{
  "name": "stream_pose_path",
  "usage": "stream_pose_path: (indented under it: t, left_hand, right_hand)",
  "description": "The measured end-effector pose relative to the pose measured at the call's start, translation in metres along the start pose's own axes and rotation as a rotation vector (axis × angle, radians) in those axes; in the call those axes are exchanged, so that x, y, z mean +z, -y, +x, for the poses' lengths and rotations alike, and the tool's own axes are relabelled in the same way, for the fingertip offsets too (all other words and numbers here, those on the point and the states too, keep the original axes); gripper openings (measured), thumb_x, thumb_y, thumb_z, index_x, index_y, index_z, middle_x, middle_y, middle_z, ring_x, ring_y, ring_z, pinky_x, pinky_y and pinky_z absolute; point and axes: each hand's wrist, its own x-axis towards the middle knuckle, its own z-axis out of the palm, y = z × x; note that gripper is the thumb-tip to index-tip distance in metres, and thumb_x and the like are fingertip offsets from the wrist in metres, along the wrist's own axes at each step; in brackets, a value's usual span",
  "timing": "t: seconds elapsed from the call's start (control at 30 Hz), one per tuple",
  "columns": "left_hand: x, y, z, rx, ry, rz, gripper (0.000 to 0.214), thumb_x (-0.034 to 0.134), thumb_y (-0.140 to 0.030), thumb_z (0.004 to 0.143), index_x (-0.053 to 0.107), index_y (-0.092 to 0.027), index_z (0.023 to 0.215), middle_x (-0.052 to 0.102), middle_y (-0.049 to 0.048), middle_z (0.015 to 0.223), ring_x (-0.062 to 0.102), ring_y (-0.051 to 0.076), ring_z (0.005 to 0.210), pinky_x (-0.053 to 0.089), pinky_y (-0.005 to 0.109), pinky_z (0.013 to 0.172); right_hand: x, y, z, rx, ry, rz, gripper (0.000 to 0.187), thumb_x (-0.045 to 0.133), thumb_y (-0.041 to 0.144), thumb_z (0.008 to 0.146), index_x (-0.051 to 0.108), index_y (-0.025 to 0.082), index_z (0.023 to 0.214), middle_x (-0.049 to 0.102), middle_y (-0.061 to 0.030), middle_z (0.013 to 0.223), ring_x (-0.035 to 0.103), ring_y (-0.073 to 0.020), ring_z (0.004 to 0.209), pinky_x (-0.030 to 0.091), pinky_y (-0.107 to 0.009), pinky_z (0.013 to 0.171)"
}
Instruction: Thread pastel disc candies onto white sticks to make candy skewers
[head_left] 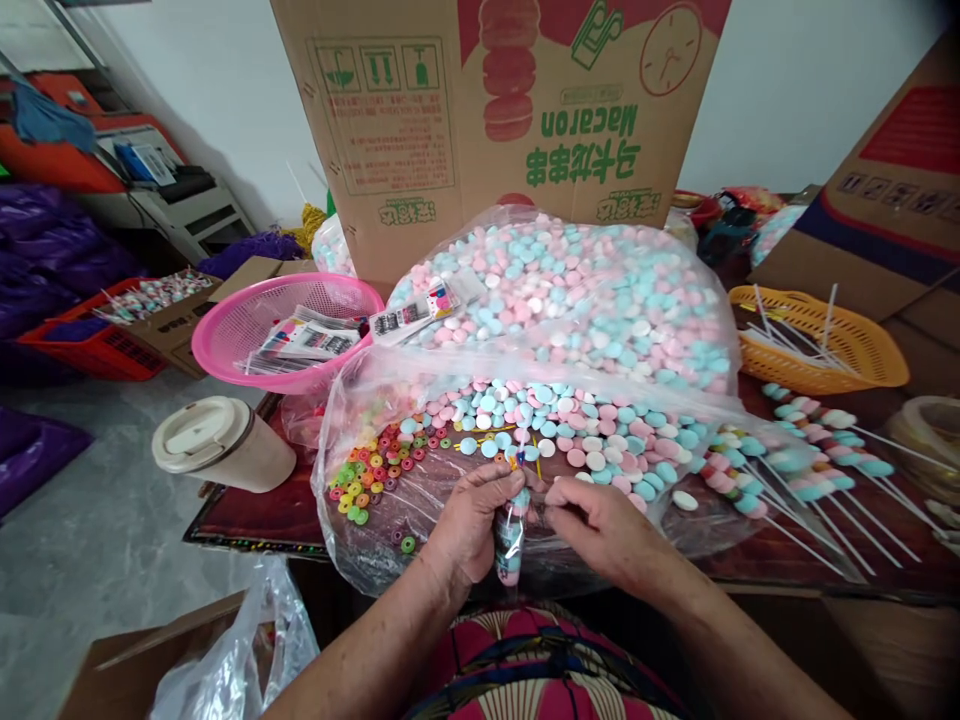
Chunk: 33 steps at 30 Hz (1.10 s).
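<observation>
My left hand (471, 515) is closed around a candy skewer in a small clear printed wrapper (509, 562), held upright with pink and blue pieces showing through. Its thumb and forefinger pinch the wrapper near the top. Right beside the wrapper, my right hand (607, 525) has its fingers curled together; what they grip, if anything, is hidden. Behind both hands, pink, blue and white candies (592, 435) spill from a big clear plastic bag (570, 300). Small ring candies (375, 465) in red, orange and green lie to the left. Yellow twist ties (537, 458) are scattered just beyond my fingers.
A pink basket (214, 335) of printed wrappers and a lidded cup (262, 450) stand at left. On the right are finished-looking candy skewers (810, 475) and a yellow basket (885, 360) with white sticks. A large carton (495, 120) rises behind.
</observation>
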Motion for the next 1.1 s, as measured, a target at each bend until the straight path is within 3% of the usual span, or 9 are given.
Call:
stream_pose_path:
  t: [0.13, 0.23, 0.33, 0.47, 0.67, 0.77, 0.93, 1.03, 1.1]
  left_hand:
    - [0.005, 0.006, 0.001, -0.006, -0.059, 0.047, 0.032, 0.083, -0.033, 0.050, 0.064, -0.012, 0.066, 0.053, -0.0035, 0.050, 0.045, 0.006, 0.042, 0.035, 0.019, 0.044]
    - [0.006, 0.012, -0.001, -0.013, -0.074, 0.086, 0.034, 0.081, -0.037, 0.052, 0.063, -0.013, 0.069, 0.050, -0.0047, 0.049, 0.046, 0.008, 0.042, 0.035, 0.019, 0.042]
    - [0.005, 0.014, -0.002, -0.020, -0.068, 0.136, 0.035, 0.078, -0.041, 0.056, 0.064, -0.014, 0.073, 0.051, -0.0038, 0.052, 0.049, 0.009, 0.047, 0.033, 0.018, 0.040]
    - [0.006, 0.014, 0.000, -0.052, -0.096, 0.250, 0.034, 0.074, -0.042, 0.060, 0.065, -0.016, 0.078, 0.054, -0.0025, 0.056, 0.049, 0.010, 0.049, 0.034, 0.019, 0.042]
    - [0.017, 0.020, -0.004, 0.051, -0.052, 0.325, 0.012, 0.063, -0.025, 0.062, 0.059, -0.015, 0.058, 0.049, -0.0035, 0.054, 0.042, 0.008, 0.053, 0.036, 0.019, 0.053]
    - [0.013, 0.023, -0.009, 0.038, -0.044, 0.398, 0.013, 0.058, -0.026, 0.065, 0.056, -0.016, 0.056, 0.049, -0.0030, 0.054, 0.041, 0.009, 0.052, 0.034, 0.019, 0.052]
    - [0.002, 0.031, -0.012, 0.027, -0.016, 0.471, 0.030, 0.064, -0.041, 0.072, 0.056, -0.015, 0.059, 0.049, -0.0038, 0.055, 0.041, 0.007, 0.051, 0.032, 0.018, 0.049]
    - [0.000, 0.035, -0.011, 0.069, -0.081, 0.347, 0.037, 0.068, -0.051, 0.070, 0.060, -0.015, 0.063, 0.053, -0.0038, 0.055, 0.044, 0.006, 0.049, 0.034, 0.017, 0.048]
    - [-0.002, 0.033, -0.010, 0.042, -0.070, 0.296, 0.039, 0.072, -0.050, 0.067, 0.060, -0.014, 0.061, 0.053, -0.0034, 0.053, 0.045, 0.006, 0.046, 0.034, 0.017, 0.046]
  right_hand:
    - [0.016, -0.007, 0.001, 0.234, 0.019, 0.490, 0.030, 0.056, 0.043, 0.075, 0.057, 0.018, 0.091, 0.056, 0.0018, 0.068, 0.048, -0.0117, 0.054, 0.036, -0.025, 0.051]
    - [0.023, -0.015, 0.001, 0.300, 0.005, 0.672, 0.031, 0.058, 0.048, 0.072, 0.056, 0.017, 0.079, 0.051, 0.0037, 0.061, 0.040, -0.0087, 0.046, 0.030, -0.023, 0.045]
    - [0.014, -0.022, -0.005, 0.240, -0.071, 0.537, 0.028, 0.057, 0.045, 0.075, 0.053, 0.018, 0.067, 0.048, 0.0031, 0.060, 0.038, -0.0091, 0.049, 0.030, -0.023, 0.046]
    - [-0.005, -0.018, -0.015, 0.018, -0.242, 0.176, 0.022, 0.049, 0.037, 0.086, 0.058, 0.020, 0.074, 0.051, 0.0015, 0.064, 0.046, -0.0126, 0.060, 0.039, -0.024, 0.056]
    - [0.016, -0.012, -0.013, -0.236, -0.304, 0.083, 0.030, 0.039, 0.026, 0.090, 0.067, 0.020, 0.099, 0.069, -0.0061, 0.089, 0.063, -0.0179, 0.083, 0.049, -0.029, 0.075]
    - [0.021, -0.018, -0.008, -0.204, -0.232, 0.144, 0.039, 0.039, 0.024, 0.090, 0.060, 0.020, 0.122, 0.069, -0.0072, 0.101, 0.062, -0.0196, 0.096, 0.048, -0.033, 0.085]
    - [0.015, -0.017, -0.006, -0.065, -0.107, 0.103, 0.057, 0.043, 0.021, 0.084, 0.041, 0.019, 0.140, 0.061, 0.0019, 0.063, 0.054, -0.0155, 0.060, 0.047, -0.028, 0.063]
    - [0.018, -0.014, -0.009, -0.013, -0.244, 0.090, 0.060, 0.043, 0.022, 0.084, 0.034, 0.015, 0.143, 0.055, 0.0036, 0.059, 0.049, -0.0145, 0.055, 0.042, -0.025, 0.057]
    - [0.019, -0.014, -0.013, 0.011, -0.304, 0.150, 0.050, 0.045, 0.025, 0.086, 0.043, 0.015, 0.135, 0.055, 0.0027, 0.061, 0.049, -0.0138, 0.055, 0.041, -0.024, 0.054]
